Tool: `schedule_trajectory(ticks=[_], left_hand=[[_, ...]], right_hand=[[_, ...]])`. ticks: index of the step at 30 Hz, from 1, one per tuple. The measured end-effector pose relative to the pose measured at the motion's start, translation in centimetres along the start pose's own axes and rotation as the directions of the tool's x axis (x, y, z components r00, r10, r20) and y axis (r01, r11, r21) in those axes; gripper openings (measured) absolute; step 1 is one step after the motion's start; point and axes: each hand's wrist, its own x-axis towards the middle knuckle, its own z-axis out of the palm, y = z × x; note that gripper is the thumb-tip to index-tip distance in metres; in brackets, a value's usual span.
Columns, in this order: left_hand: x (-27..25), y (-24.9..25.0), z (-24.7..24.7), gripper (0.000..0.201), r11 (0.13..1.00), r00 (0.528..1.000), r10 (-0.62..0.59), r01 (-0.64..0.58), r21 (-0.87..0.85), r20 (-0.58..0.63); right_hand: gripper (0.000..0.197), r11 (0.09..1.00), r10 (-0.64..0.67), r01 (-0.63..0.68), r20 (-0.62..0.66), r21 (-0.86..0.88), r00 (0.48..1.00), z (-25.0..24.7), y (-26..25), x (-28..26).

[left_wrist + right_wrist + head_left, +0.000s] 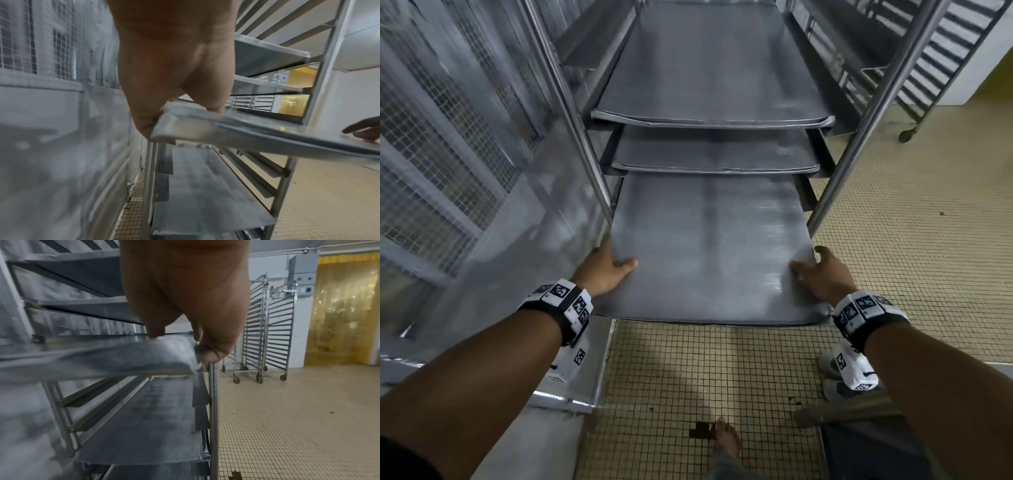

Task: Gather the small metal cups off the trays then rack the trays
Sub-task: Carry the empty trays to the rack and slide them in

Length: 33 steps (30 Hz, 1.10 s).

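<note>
A big flat grey metal tray [709, 253] sticks partway out of the tall silver metal rack [859, 150]. Its long side points straight into the rack, away from the person, and it lies nearly level. The left hand [604, 265] grips the tray's left edge near the front corner, thumb on top. The right hand [823, 274] grips the right edge the same way. Two more grey trays [709, 75] sit on rails above it. The floor has small yellow tiles [914, 260].
</note>
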Motion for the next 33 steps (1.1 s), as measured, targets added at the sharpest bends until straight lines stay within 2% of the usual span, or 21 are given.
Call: schedule_trajectory(ticks=[2, 5, 8, 13, 18, 22, 26, 33], left_hand=[[-1.5, 0.0, 0.6, 0.095, 0.993, 0.999, -0.01, 0.005, 0.118, 0.047], [-4.4, 0.4, 1.9, 0.086, 0.954, 0.997, 0.002, -0.026, 0.3, 0.081], [-7.0, 1.1, 3.3, 0.076, 0.899, 0.988, 0.102, -0.141, 0.415, 0.114], [-11.2, 2.7, 5.3, 0.075, 0.835, 0.961, 0.203, -0.269, 0.481, 0.186], [-12.4, 2.8, 6.1, 0.069, 0.79, 0.949, 0.253, -0.316, 0.525, 0.189], [-11.7, 2.1, 6.5, 0.062, 0.763, 0.939, 0.309, -0.341, 0.549, 0.154], [-10.5, 1.4, 7.0, 0.062, 0.744, 0.925, 0.35, -0.371, 0.555, 0.149], [-6.8, 2.5, 6.5, 0.061, 0.733, 0.924, 0.36, -0.367, 0.573, 0.131]], right_hand=[[0.07, 0.993, -0.049, 0.049, 0.005, -0.109, 0.999, 0.3, -0.1, -1.8], [0.063, 0.956, -0.132, 0.134, 0.025, -0.26, 0.991, 1.6, -0.4, -5.4], [0.064, 0.857, -0.278, 0.282, 0.072, -0.432, 0.958, 3.5, -0.6, -8.9], [0.078, 0.82, -0.378, 0.386, 0.108, -0.422, 0.92, 6.2, -1.7, -13.0], [0.064, 0.796, -0.391, 0.412, 0.144, -0.444, 0.909, 7.6, -2.1, -14.3], [0.057, 0.784, -0.426, 0.433, 0.121, -0.444, 0.896, 7.9, -1.9, -13.9], [0.065, 0.767, -0.412, 0.44, 0.168, -0.467, 0.896, 8.0, -1.5, -13.0], [0.067, 0.766, -0.423, 0.442, 0.152, -0.467, 0.893, 7.7, -3.0, -9.5]])
